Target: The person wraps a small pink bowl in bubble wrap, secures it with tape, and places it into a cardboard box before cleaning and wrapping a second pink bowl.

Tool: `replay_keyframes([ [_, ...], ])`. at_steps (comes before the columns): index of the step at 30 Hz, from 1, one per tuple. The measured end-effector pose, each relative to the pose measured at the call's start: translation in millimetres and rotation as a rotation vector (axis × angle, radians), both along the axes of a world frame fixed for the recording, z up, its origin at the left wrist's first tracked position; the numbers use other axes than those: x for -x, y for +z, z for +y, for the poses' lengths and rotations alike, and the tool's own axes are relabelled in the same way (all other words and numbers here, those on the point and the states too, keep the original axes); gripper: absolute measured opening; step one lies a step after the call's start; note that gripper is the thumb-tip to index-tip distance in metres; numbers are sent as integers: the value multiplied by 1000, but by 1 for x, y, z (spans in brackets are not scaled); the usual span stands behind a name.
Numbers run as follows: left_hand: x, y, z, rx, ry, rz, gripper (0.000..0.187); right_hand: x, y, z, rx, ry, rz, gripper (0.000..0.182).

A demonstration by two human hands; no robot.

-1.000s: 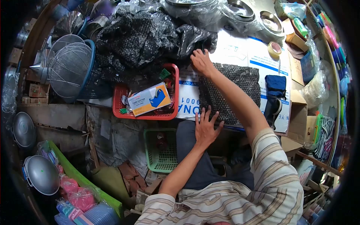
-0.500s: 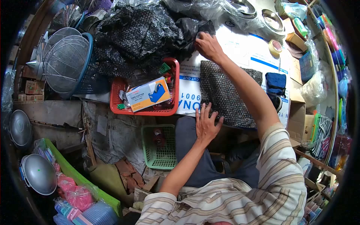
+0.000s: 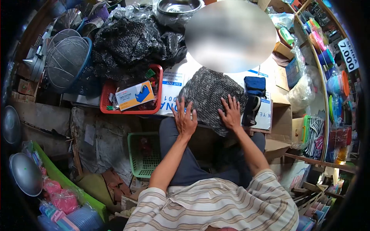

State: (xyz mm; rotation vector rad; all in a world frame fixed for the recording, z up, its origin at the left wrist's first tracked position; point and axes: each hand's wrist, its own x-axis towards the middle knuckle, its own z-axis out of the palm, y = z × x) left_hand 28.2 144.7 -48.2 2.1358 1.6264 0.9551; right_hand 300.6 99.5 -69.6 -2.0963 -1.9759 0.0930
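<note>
A piece of black bubble wrap (image 3: 214,94) lies on the white printed table covering in front of me, its near corner hanging over the edge. My left hand (image 3: 185,121) rests at its left edge, fingers spread. On its right side lies my right hand (image 3: 232,113), fingers apart and flat on the wrap. Neither hand grips anything. Left of them stands a red basket (image 3: 103,107) with a tape cutter box (image 3: 133,96) on top. Behind the basket is a crumpled heap of black bubble wrap (image 3: 131,38).
A dark blue folded pouch (image 3: 254,85) lies to the right, beside an open cardboard box (image 3: 279,127). Below the table edge is a green basket (image 3: 133,154). Sieves (image 3: 67,63) stand at left, metal bowls (image 3: 179,7) at the back. A blurred oval hides the far table.
My right hand has come back from the black heap to the wrap piece, which now lies turned and rumpled. My left hand stays at its left edge. The view has shifted right.
</note>
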Motion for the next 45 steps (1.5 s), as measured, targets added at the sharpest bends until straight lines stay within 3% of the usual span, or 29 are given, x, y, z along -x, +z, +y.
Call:
replay_keyframes([
  [5,-5,3,-17,1,-275,17,48,60,-24,23,43,-396,58,74],
  [9,-3,13,-32,10,-395,60,48,103,13,35,95,-554,271,70],
  [10,0,4,-32,0,-397,63,48,99,8,36,84,-555,275,70],
  [12,5,-10,-31,37,-365,182,51,82,0,31,-215,-303,652,64],
  [15,8,-12,-29,44,-310,145,53,61,32,-2,-203,-164,427,57],
  [17,10,-16,-28,66,-274,122,56,37,30,-29,-28,-13,200,59],
  [20,11,-15,-27,105,-248,127,56,19,12,-68,-21,48,-46,64],
  [24,8,-5,-34,61,-213,54,49,18,0,-78,72,-14,-57,66],
  [30,21,1,-49,27,-455,159,55,31,3,-72,71,-131,-88,68],
  [36,20,-1,-65,121,-383,245,64,31,7,-99,223,-152,20,74],
  [38,18,-2,-64,142,-401,260,68,27,0,-109,164,-91,-132,80],
  [45,14,-3,-55,186,-342,247,77,31,0,-104,256,-119,-116,101],
])
